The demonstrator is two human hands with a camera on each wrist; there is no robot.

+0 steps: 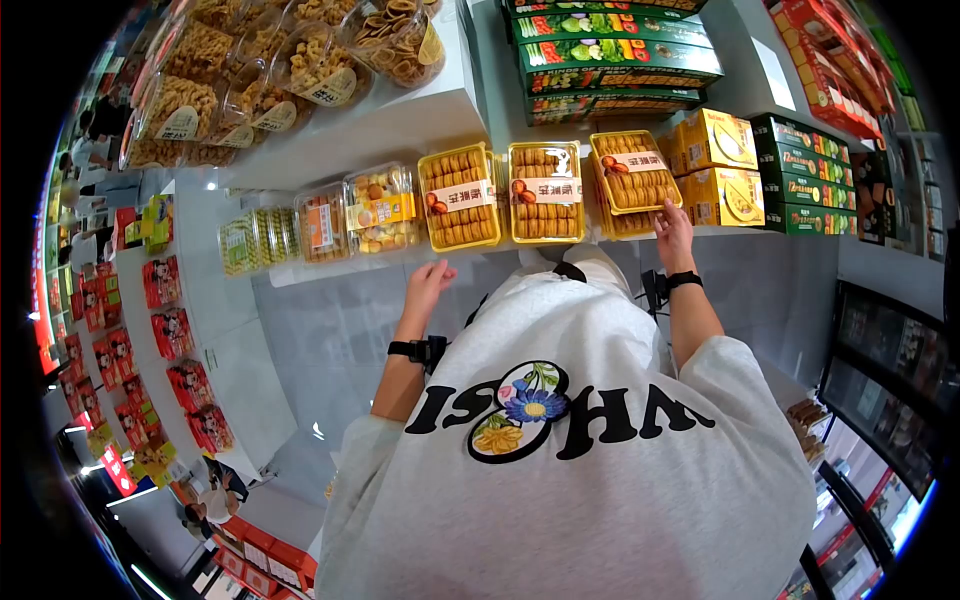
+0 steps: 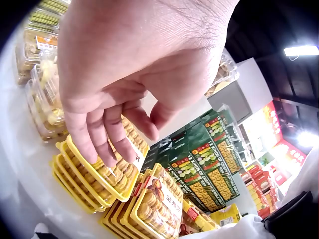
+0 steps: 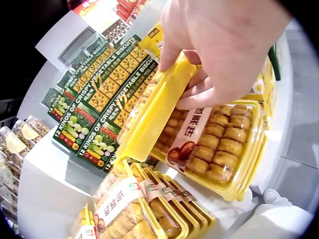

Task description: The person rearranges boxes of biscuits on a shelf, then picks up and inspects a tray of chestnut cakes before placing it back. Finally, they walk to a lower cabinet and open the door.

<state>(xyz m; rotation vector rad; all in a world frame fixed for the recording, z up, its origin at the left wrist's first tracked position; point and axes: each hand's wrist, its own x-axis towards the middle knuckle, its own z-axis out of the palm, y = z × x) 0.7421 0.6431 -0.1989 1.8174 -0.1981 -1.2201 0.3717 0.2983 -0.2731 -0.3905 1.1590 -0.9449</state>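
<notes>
My right hand [image 1: 676, 240] grips the near edge of a yellow-trayed pack of round pastries [image 1: 640, 188]. In the right wrist view this pack is tilted up on its side, its plain yellow tray bottom [image 3: 158, 117] showing. Under it lies a stack of like packs [image 3: 219, 144] with a white label. My left hand [image 1: 428, 284] hangs by the counter's front edge with loosely bent fingers and nothing in them. In the left wrist view it is above the left pastry stack [image 2: 94, 174]; the middle stack [image 1: 546, 195] stands beside that one.
On the counter [image 1: 330, 268], clear boxes of pastries [image 1: 382, 210] stand at the left. Yellow boxes [image 1: 718, 170] and green biscuit boxes [image 1: 805, 178] are at the right. Behind rise larger green vegetable biscuit boxes [image 1: 620, 55] and a raised white stand [image 1: 400, 130] with snack tubs [image 1: 320, 65].
</notes>
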